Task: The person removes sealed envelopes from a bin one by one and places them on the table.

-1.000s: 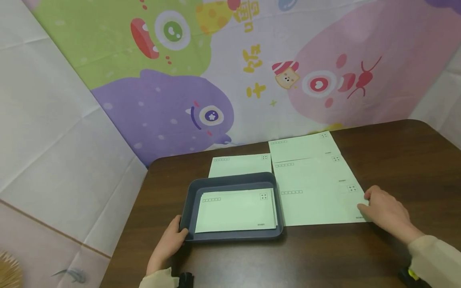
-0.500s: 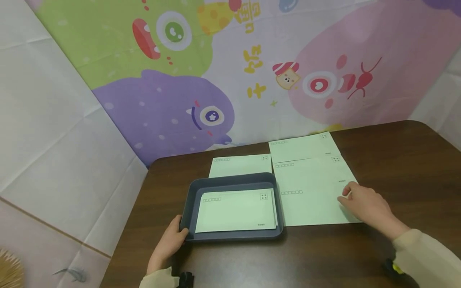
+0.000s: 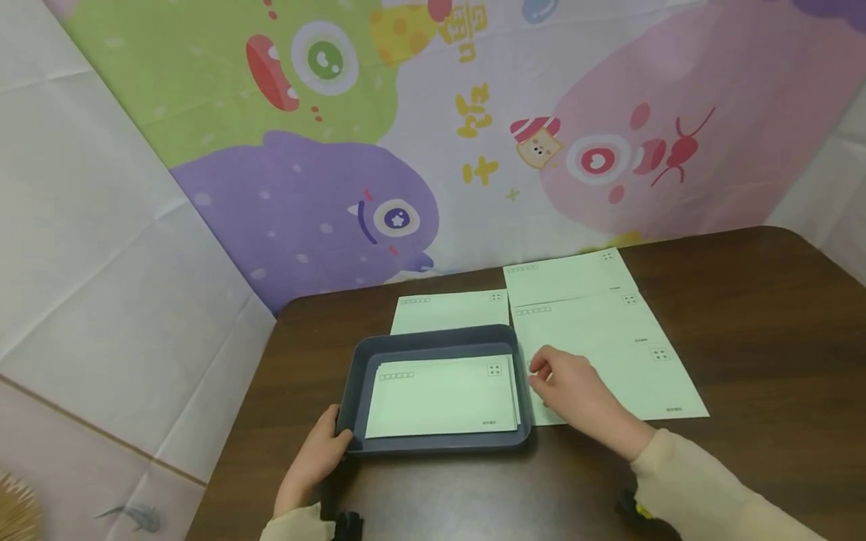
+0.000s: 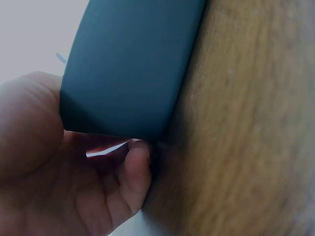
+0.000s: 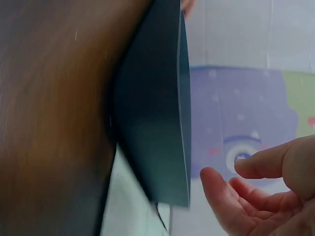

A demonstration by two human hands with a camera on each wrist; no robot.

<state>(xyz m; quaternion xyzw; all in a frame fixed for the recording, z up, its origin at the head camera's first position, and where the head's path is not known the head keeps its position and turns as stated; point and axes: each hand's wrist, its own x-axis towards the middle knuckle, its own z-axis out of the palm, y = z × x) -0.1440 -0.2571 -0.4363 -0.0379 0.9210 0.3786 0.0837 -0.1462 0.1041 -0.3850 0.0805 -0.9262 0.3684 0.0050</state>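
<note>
In the head view, the left hand (image 3: 323, 452) gripped the near left corner of the tray (image 3: 433, 336), which held a stack of envelopes (image 3: 440, 398) on the desk (image 3: 758, 315), and the right hand (image 3: 571, 391) was just beside its right wall, over loose envelopes (image 3: 629, 383) that looked light and bendy, best pinched by an edge. In the left wrist view, thumb and fingers clasped the tray's corner; it seemed stiff, best held by the rim. In the right wrist view, the loosely bent fingers and thumb stood apart, holding nothing.
</note>
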